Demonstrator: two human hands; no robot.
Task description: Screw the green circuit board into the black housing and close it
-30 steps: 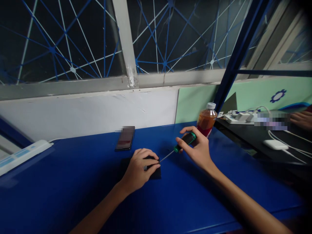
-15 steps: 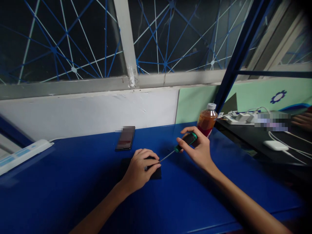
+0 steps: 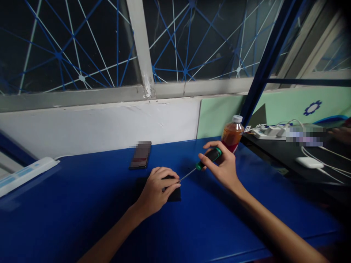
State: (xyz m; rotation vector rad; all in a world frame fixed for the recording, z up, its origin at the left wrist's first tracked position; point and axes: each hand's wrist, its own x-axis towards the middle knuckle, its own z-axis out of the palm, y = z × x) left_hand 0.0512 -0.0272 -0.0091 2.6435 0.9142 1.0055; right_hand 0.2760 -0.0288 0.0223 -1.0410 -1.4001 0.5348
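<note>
My right hand [image 3: 223, 166] is closed around the black and green handle of a screwdriver [image 3: 207, 159]. Its thin shaft slants down to the left, and the tip meets a flat black object [image 3: 175, 195] lying on the blue table [image 3: 82, 204]. My left hand [image 3: 157, 190] rests on that black object, fingers curled over it and pressing it down, right beside the tip. Most of the black object is hidden under the hand.
A dark phone [image 3: 140, 155] lies behind my left hand. A bottle of orange liquid [image 3: 232, 133] stands just behind my right hand. A white power strip [image 3: 24, 174] sits far left. On the right, a black desk [image 3: 276, 149] carries chargers, cables and another person's hand [image 3: 341, 134].
Almost nothing differs. My right hand and the screwdriver handle have shifted very slightly, and my left hand stays on the black object.
</note>
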